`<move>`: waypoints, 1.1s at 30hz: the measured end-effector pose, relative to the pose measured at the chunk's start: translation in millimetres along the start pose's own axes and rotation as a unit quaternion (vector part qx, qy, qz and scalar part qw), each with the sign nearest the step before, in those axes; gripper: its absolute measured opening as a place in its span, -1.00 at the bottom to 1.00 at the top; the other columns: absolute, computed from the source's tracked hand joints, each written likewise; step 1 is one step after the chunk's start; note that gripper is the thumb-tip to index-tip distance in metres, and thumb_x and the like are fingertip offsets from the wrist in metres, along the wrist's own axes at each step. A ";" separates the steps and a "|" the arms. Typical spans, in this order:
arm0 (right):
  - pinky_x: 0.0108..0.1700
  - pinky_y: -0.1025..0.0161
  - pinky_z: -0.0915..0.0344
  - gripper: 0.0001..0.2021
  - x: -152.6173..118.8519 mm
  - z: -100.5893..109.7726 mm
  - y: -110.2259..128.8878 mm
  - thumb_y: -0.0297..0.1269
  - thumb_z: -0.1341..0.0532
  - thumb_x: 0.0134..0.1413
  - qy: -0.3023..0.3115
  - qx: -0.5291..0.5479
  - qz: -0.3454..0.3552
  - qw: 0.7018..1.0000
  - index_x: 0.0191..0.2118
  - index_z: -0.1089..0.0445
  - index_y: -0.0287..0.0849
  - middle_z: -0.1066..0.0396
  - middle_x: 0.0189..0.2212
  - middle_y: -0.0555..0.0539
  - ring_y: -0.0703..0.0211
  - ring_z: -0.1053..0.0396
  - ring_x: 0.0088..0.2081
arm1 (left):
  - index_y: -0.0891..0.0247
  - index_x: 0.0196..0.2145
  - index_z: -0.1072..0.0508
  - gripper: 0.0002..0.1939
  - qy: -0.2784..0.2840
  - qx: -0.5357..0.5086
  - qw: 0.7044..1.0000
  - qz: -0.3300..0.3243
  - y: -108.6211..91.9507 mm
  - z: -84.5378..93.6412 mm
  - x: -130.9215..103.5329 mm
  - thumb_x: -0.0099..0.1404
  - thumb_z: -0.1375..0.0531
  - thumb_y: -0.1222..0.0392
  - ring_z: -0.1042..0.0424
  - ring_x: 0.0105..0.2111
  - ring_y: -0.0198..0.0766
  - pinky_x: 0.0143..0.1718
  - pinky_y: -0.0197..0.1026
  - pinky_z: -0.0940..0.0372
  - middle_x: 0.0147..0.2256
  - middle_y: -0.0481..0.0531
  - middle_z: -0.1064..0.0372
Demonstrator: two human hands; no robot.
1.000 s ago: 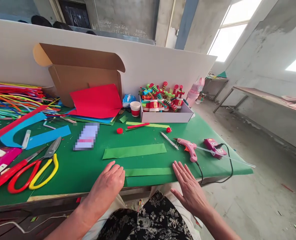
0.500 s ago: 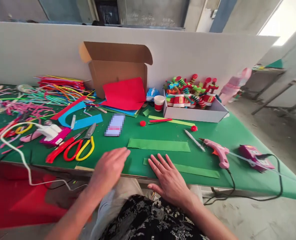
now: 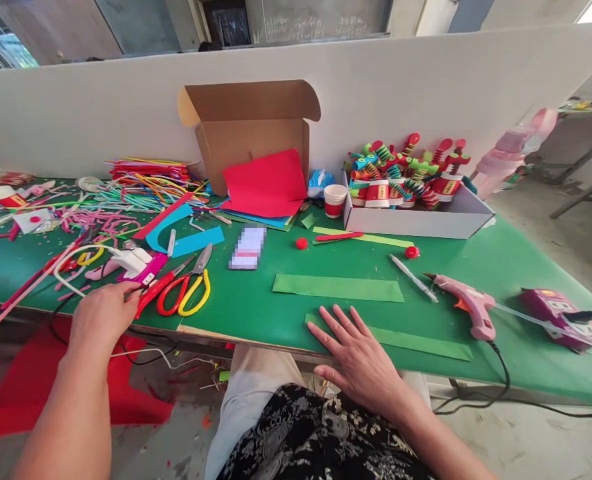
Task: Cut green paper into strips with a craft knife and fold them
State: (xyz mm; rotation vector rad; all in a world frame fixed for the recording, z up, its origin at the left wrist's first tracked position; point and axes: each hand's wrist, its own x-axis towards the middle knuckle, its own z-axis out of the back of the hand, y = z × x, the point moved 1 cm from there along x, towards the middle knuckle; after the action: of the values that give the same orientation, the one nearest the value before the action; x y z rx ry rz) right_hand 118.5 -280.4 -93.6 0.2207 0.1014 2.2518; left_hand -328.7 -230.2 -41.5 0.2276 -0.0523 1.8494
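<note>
My left hand (image 3: 103,313) is at the table's front edge on the left, its fingers closed around the handle end of a red-handled tool (image 3: 152,293). Right beside that tool lie scissors (image 3: 192,287) with one red and one yellow handle. My right hand (image 3: 353,353) rests flat with spread fingers on a narrow green strip (image 3: 421,343) near the front edge. A wider green strip (image 3: 339,287) lies just behind it. Behind the scissors are a phone (image 3: 247,247) and a blue paper piece (image 3: 199,241).
A pink glue gun (image 3: 469,303) with a cord, a white pen (image 3: 413,277) and a purple power block (image 3: 561,317) lie right. Behind stand a white box (image 3: 416,222) of figures, paper cups (image 3: 335,200) and a cardboard box (image 3: 256,133). Pipe cleaners (image 3: 146,183) cover the left.
My left hand has moved left from beside the green strips to the red-handled tool and closed on it. The view has shifted left; my right hand still rests on the narrow strip.
</note>
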 end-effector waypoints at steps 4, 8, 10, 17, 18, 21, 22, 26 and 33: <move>0.33 -0.28 0.01 -0.30 -0.8 3.1 0.8 0.23 -0.02 0.26 0.011 0.030 -0.008 0.999 0.38 -0.07 -0.01 -0.01 0.38 -0.18 -0.24 0.05 0.38 | 0.43 0.01 -0.49 -0.52 0.075 0.013 0.997 -0.012 -2.6 -13.1 14.2 0.30 -0.02 0.07 -0.47 -0.24 0.02 -0.29 -0.15 -0.28 -0.30 0.25 -0.53; 0.37 -0.19 0.03 -0.35 2.5 13.1 -3.4 0.14 0.04 0.34 0.006 0.090 -0.029 0.995 0.40 -0.02 -0.08 -0.01 0.38 -0.14 -0.11 0.09 0.40 | 0.51 0.15 -0.36 -0.46 0.099 0.018 0.995 -0.024 -13.3 -15.8 12.1 0.32 0.05 0.15 -0.45 -0.12 0.06 -0.23 -0.12 -0.30 -0.06 0.40 -0.43; 0.39 -0.18 0.07 -0.42 6.9 16.8 -10.8 0.04 0.07 0.39 -0.021 0.097 -0.056 0.993 0.40 -0.03 -0.09 0.00 0.39 -0.13 -0.08 0.13 0.41 | 0.49 0.20 -0.29 -0.45 0.073 0.039 0.997 -0.009 -16.0 -9.9 4.5 0.34 0.11 0.20 -0.44 -0.14 0.05 -0.28 -0.10 -0.29 0.00 0.42 -0.36; 0.37 -0.30 0.12 -0.50 18.5 1.4 -40.4 -0.20 0.13 0.41 -0.076 0.020 -0.203 0.976 0.37 -0.11 -0.15 -0.06 0.37 -0.17 -0.20 0.16 0.41 | 0.12 0.17 -0.32 -0.53 -0.080 -0.070 0.993 -0.048 -37.9 18.1 -42.6 0.39 0.00 -0.05 -0.42 -0.23 -0.04 -0.42 -0.17 -0.28 -0.18 0.11 -0.37; 0.36 -0.32 0.13 -0.50 18.5 -2.2 -41.6 -0.22 0.13 0.41 -0.074 0.011 -0.211 0.975 0.38 -0.08 -0.10 -0.06 0.37 -0.15 -0.19 0.18 0.42 | 0.09 0.16 -0.33 -0.56 -0.077 -0.115 0.986 -0.089 -47.6 18.0 -50.8 0.40 0.01 -0.05 -0.42 -0.19 -0.05 -0.34 -0.16 -0.31 -0.17 0.09 -0.38; 0.36 -0.32 0.14 -0.49 18.3 -8.2 -41.4 -0.24 0.11 0.40 -0.060 -0.005 -0.218 0.974 0.40 -0.04 -0.05 -0.05 0.37 -0.11 -0.20 0.20 0.42 | 0.12 0.13 -0.35 -0.61 -0.046 -0.208 0.954 -0.209 -82.9 12.1 -73.3 0.45 0.04 0.02 -0.42 -0.13 -0.08 -0.14 -0.12 -0.32 -0.11 0.09 -0.41; 0.36 -0.31 0.13 -0.49 18.5 -8.5 -40.8 -0.24 0.11 0.40 -0.054 -0.006 -0.217 0.975 0.40 -0.05 -0.05 -0.05 0.37 -0.10 -0.20 0.19 0.42 | 0.14 0.12 -0.36 -0.62 -0.040 -0.214 0.947 -0.238 -94.7 9.3 -79.2 0.45 0.04 0.05 -0.42 -0.13 -0.07 -0.11 -0.10 -0.31 -0.12 0.10 -0.42; 0.36 -0.25 0.08 -0.50 20.8 -4.2 -38.4 -0.20 0.11 0.40 -0.027 -0.002 -0.227 0.973 0.38 -0.09 -0.08 -0.05 0.37 -0.11 -0.21 0.13 0.41 | 0.17 0.11 -0.42 -0.63 -0.055 -0.172 0.938 -0.298 -131.6 2.2 -91.8 0.45 0.03 0.15 -0.38 -0.22 -0.05 -0.16 -0.03 -0.30 -0.17 0.12 -0.47; 0.35 -0.27 0.10 -0.30 22.6 -1.8 -36.6 0.18 0.01 0.30 -0.019 -0.005 -0.222 0.975 0.39 -0.07 -0.13 -0.03 0.38 -0.21 -0.28 0.11 0.40 | 0.15 0.11 -0.44 -0.62 -0.062 -0.132 0.932 -0.332 -155.8 3.5 -93.6 0.44 0.02 0.25 -0.33 -0.24 -0.07 -0.22 -0.07 -0.27 -0.22 0.11 -0.45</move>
State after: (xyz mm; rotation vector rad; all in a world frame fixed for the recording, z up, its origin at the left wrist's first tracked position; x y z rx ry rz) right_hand 131.8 -239.7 -97.9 0.2123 0.1076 1.8017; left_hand -154.3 -274.3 -67.8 0.1466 -0.2769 1.1348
